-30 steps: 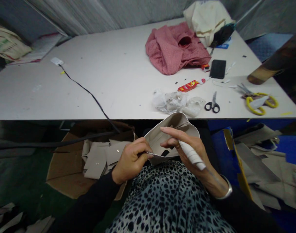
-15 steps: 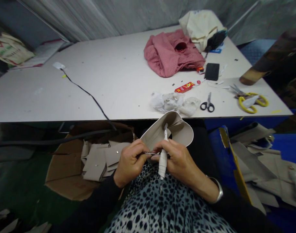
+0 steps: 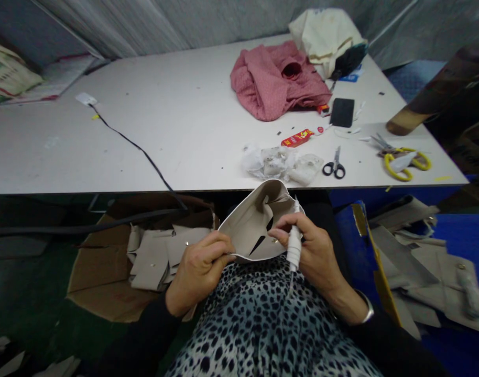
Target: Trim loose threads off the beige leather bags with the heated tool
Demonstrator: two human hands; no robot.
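Note:
Over my lap I hold a curved beige leather piece [image 3: 247, 230] with a dark slit in it. My left hand [image 3: 200, 269] pinches its lower left edge, fingers closed. My right hand [image 3: 316, 251] grips a white tape-wrapped tool [image 3: 293, 246], held upright at the piece's right edge, its thin tip pointing up. A leopard-print garment [image 3: 263, 324] covers my lap below both hands.
A white table [image 3: 145, 131] stands ahead with a black cable [image 3: 133, 146], pink cloth [image 3: 276, 78], black phone [image 3: 341, 111], red glue tube [image 3: 298, 138], crumpled plastic [image 3: 281, 162], black scissors [image 3: 334, 165] and yellow scissors [image 3: 404, 159]. A cardboard box [image 3: 117, 272] of beige pieces sits lower left; more pieces lie right.
My right hand turned the white tool upright, worked it at the centre of the piece, then shifted it to the right edge. The beige piece has rotated and now shows its slit.

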